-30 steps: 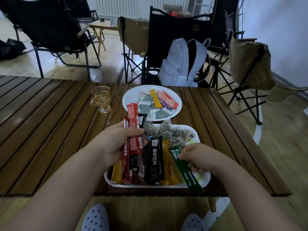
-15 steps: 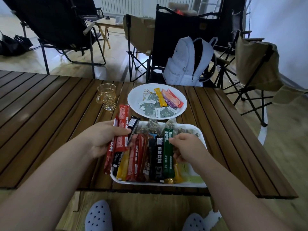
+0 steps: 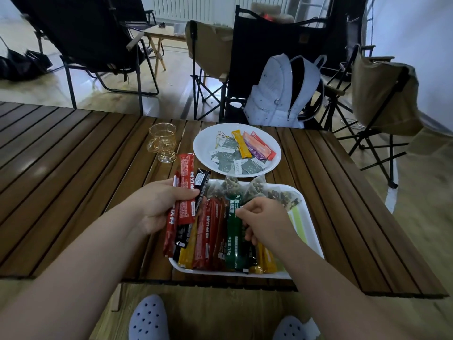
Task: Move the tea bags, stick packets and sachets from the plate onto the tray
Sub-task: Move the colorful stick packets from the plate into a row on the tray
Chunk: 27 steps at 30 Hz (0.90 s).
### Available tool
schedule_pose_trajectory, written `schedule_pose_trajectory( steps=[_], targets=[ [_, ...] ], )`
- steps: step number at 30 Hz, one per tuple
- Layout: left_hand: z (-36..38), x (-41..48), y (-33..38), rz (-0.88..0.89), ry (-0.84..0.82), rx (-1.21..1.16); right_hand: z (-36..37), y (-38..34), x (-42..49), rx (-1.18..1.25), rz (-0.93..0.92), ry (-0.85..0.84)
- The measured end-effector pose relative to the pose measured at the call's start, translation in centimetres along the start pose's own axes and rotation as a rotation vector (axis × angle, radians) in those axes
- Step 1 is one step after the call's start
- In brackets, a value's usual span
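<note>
A round white plate (image 3: pixel 203 146) at the far side of the table holds several grey-green tea bag sachets (image 3: pixel 226 155) and yellow, orange, purple and red stick packets (image 3: pixel 252 146). Nearer me, a white rectangular tray (image 3: pixel 312 227) carries a row of stick packets and several pyramid tea bags (image 3: pixel 232 186). My left hand (image 3: pixel 159 207) grips a bundle of red and black stick packets (image 3: pixel 186 173) over the tray's left edge. My right hand (image 3: pixel 264 224) pinches a green stick packet (image 3: pixel 232 244) that lies among the packets on the tray.
A glass cup (image 3: pixel 163 141) stands left of the plate. The slatted wooden table (image 3: pixel 61 180) stretches far to the left. Folding chairs and a white backpack (image 3: pixel 282 94) stand behind the table's far edge. My feet in pale clogs show below the near edge.
My right hand has brought the green packet from the tray's right front into the row and stood it lengthwise. My left hand has shifted its bundle slightly left.
</note>
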<state>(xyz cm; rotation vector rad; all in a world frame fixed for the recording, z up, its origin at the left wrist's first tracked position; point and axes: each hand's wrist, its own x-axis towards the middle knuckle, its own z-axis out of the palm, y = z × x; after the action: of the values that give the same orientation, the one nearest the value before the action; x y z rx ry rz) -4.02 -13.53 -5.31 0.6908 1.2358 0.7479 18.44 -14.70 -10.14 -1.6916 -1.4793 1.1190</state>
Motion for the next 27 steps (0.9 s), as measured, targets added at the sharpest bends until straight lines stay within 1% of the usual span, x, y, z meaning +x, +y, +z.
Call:
schedule_pose_trajectory(
  steps=[4, 9, 12, 15, 17, 22, 27],
  targets=[
    [0.0, 0.0, -0.2, -0.01, -0.002, 0.042, 0.1, 0.3, 0.4, -0.135, -0.062, 0.072],
    [0.2, -0.1, -0.3, 0.002, 0.003, 0.064, 0.2, 0.3, 0.3, -0.221, -0.086, 0.094],
    [0.6, -0.3, -0.4, 0.016, -0.005, 0.101, -0.1, -0.5, 0.1, -0.128, -0.119, 0.119],
    [1.3, -0.7, -0.6, 0.043, -0.015, 0.163, -0.2, -2.0, -0.7, 0.064, -0.132, 0.023],
    [2.0, -1.0, -0.9, 0.068, -0.025, 0.213, 0.2, -2.6, -1.2, 0.144, -0.115, -0.033],
    [2.9, -1.4, -1.0, 0.112, -0.023, 0.237, 0.8, -3.3, -1.1, 0.259, -0.048, 0.01],
    [2.0, -1.6, -0.6, 0.109, 0.03, 0.164, -0.3, -3.4, -0.3, 0.323, 0.023, 0.102]
  ],
)
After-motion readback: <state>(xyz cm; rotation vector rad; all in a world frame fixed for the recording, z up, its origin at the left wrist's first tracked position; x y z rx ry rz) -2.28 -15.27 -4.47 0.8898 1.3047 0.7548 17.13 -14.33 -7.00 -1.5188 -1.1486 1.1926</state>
